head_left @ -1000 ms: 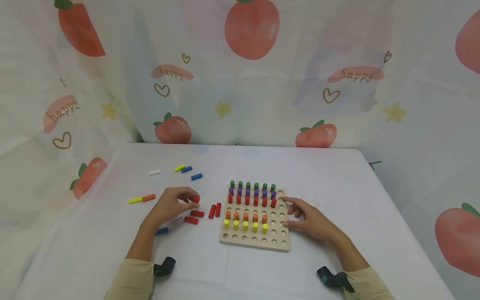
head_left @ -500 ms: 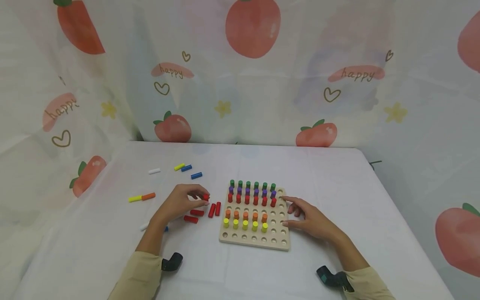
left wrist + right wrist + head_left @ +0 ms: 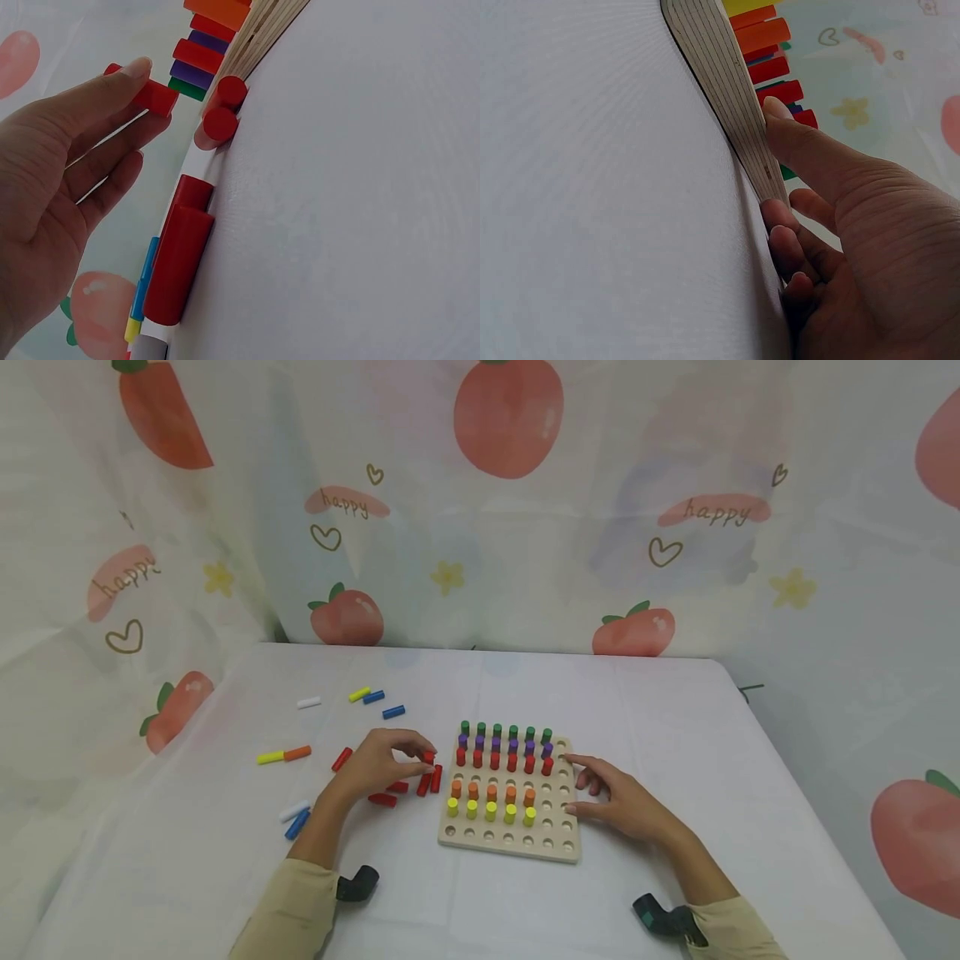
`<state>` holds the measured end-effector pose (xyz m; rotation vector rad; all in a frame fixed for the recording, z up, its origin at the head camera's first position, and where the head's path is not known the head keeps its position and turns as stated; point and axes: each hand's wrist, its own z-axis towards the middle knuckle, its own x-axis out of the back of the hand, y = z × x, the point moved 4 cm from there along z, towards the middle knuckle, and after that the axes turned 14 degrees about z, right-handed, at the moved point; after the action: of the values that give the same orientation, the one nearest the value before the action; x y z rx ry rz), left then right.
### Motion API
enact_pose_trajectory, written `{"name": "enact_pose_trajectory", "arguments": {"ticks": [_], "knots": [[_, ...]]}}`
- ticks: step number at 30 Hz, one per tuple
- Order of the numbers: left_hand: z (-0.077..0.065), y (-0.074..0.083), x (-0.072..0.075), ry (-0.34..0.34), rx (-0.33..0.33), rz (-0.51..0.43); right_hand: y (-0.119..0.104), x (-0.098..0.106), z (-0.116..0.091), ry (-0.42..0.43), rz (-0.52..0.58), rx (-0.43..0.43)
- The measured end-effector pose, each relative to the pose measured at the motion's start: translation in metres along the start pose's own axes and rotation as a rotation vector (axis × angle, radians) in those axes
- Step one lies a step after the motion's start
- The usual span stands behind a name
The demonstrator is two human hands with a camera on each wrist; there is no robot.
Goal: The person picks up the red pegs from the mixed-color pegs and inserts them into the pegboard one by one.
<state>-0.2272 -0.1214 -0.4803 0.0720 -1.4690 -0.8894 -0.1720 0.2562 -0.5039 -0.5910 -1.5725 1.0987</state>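
My left hand point(image 3: 378, 766) pinches a red peg point(image 3: 160, 98) between thumb and fingers, held above the table just left of the wooden pegboard point(image 3: 510, 853). Below and beside this hand lie several loose red pegs point(image 3: 436, 779). My right hand point(image 3: 626, 802) rests at the board's right edge, thumb and index finger spread along it. In the right wrist view the thumb point(image 3: 802, 142) touches the board's upper edge, and the other fingers bend loosely near the table. Rows of green, purple, red, orange and yellow pegs point(image 3: 491, 812) stand upright in the board.
Left of the board lie a yellow peg point(image 3: 271, 758) and an orange peg point(image 3: 297, 752) end to end. A white peg point(image 3: 293, 812) and a blue peg point(image 3: 297, 823) lie by the left forearm. Farther back are blue pegs point(image 3: 393, 712), another yellow peg point(image 3: 360, 694) and another white one.
My left hand has moved right toward the board with the red peg pinched in it. Another loose red peg has come into view behind the wrist. The right hand has stayed put.
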Motion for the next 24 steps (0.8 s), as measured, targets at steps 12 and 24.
{"name": "enact_pose_trajectory", "arguments": {"ticks": [12,24], "knots": [[0.006,0.01,-0.009,-0.029,-0.036,-0.023,0.003,-0.001,0.0,0.001,0.001,-0.008],[0.01,0.016,-0.019,-0.041,-0.018,-0.04,0.0,-0.001,0.0,0.003,0.004,-0.006]]}}
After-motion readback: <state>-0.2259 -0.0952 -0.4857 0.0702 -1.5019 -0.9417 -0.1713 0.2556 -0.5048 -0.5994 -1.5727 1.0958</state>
